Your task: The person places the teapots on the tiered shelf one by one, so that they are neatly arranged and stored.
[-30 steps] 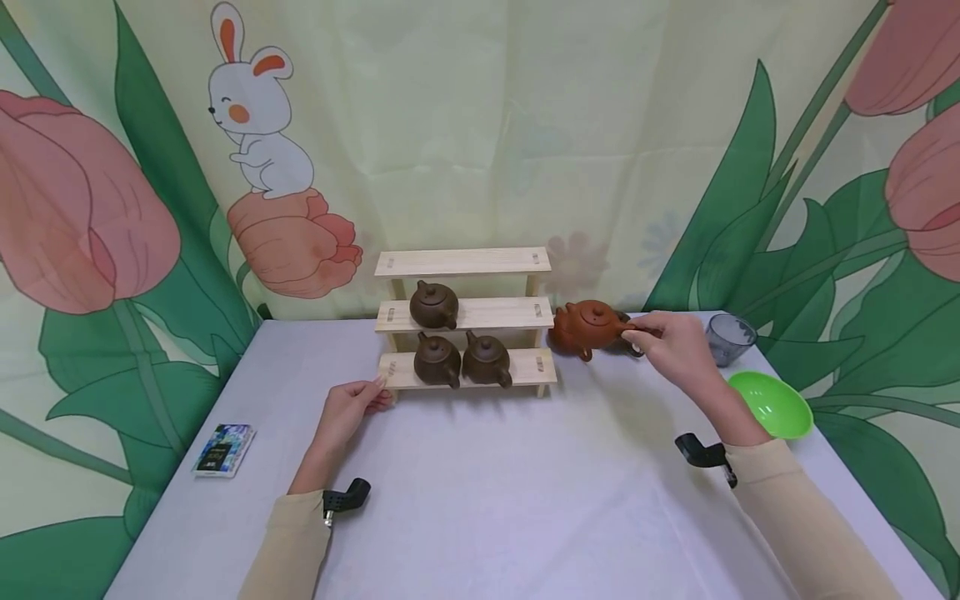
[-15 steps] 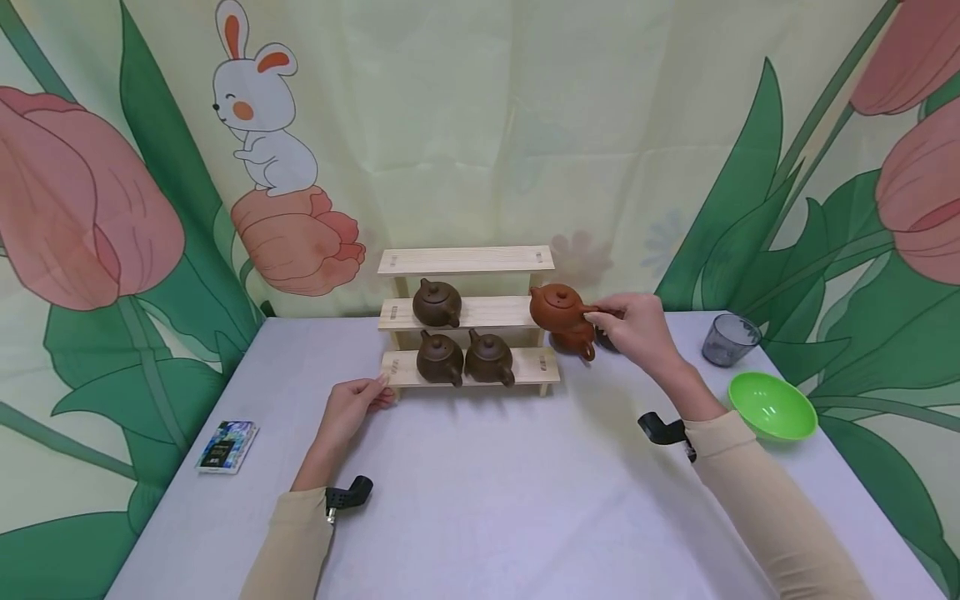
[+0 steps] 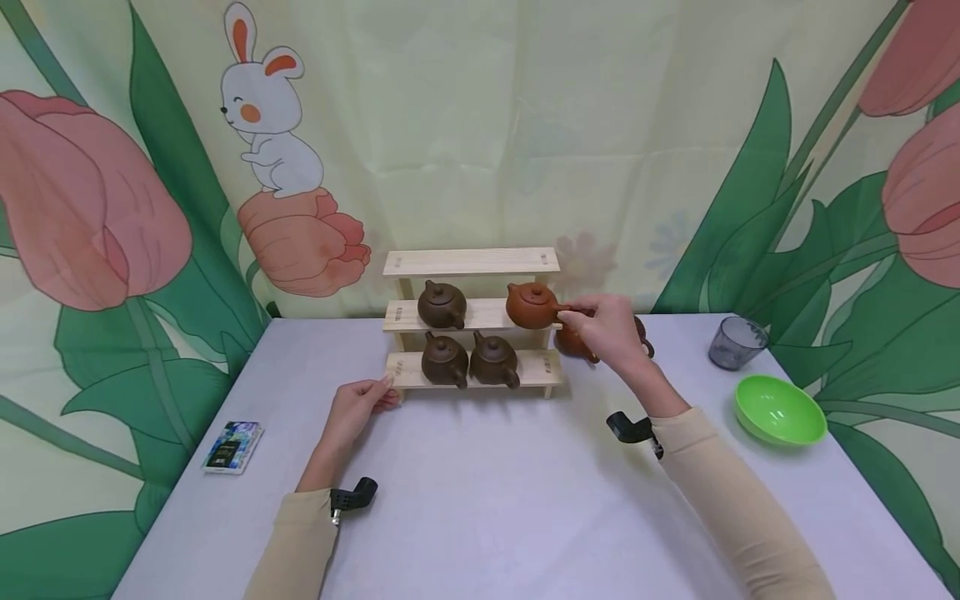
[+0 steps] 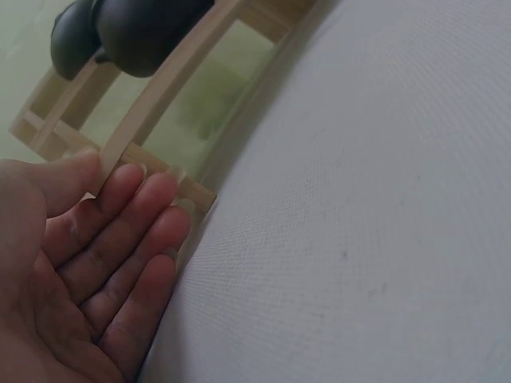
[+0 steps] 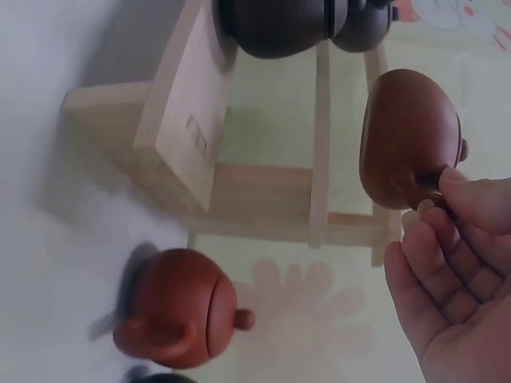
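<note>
My right hand [image 3: 606,329] pinches the handle of a reddish-brown teapot [image 3: 531,306], at the right part of the wooden rack's [image 3: 472,262] middle shelf. In the right wrist view a gap shows between this teapot [image 5: 411,140] and the shelf. My left hand [image 3: 358,408] pinches the left end of the bottom shelf between thumb and fingers, as the left wrist view also shows. One dark brown teapot [image 3: 442,306] sits on the middle shelf's left. Two more, a left one [image 3: 444,362] and a right one [image 3: 493,361], stand on the bottom shelf.
Right of the rack a second reddish teapot [image 5: 180,303] stands on the table, with a dark teapot [image 3: 641,332] partly hidden behind my right hand. Farther right are a grey glass cup [image 3: 738,342] and a green bowl [image 3: 780,409]. A small box [image 3: 233,447] lies at left.
My right hand has lifted the reddish teapot from the table area and carried it left to the middle shelf. My left hand keeps its hold on the rack.
</note>
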### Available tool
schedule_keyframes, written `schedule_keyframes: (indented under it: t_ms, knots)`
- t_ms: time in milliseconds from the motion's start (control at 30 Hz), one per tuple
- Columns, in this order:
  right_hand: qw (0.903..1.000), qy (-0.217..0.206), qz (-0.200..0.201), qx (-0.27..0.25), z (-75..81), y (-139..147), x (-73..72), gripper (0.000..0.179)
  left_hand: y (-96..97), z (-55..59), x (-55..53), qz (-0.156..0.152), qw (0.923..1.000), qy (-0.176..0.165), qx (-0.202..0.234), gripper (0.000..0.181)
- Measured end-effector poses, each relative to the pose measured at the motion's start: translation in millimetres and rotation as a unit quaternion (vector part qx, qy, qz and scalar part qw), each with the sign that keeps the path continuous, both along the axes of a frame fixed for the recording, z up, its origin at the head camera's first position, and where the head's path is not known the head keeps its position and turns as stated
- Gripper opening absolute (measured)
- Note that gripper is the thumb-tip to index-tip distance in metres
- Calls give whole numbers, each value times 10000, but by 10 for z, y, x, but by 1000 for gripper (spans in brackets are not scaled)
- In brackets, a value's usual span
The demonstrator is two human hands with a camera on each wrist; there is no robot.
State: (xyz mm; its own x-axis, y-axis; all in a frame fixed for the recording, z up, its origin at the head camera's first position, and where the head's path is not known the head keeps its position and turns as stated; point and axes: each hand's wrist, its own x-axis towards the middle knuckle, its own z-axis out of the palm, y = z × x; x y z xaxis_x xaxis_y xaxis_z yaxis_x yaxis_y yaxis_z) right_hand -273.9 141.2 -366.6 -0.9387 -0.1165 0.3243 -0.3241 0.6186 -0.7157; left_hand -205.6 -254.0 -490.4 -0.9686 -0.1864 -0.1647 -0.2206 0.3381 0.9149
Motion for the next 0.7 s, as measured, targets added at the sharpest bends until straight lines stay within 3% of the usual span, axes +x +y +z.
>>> schedule_keyframes:
  t_ms: [233, 700]
  knots:
    - [9997, -48, 104, -227, -53, -217, -41, 17, 12, -5, 9, 7, 10000, 52, -72, 43]
    - [9992, 367, 129, 16, -105, -507, -48, 11, 23, 4, 9, 0, 10000, 36, -22, 42]
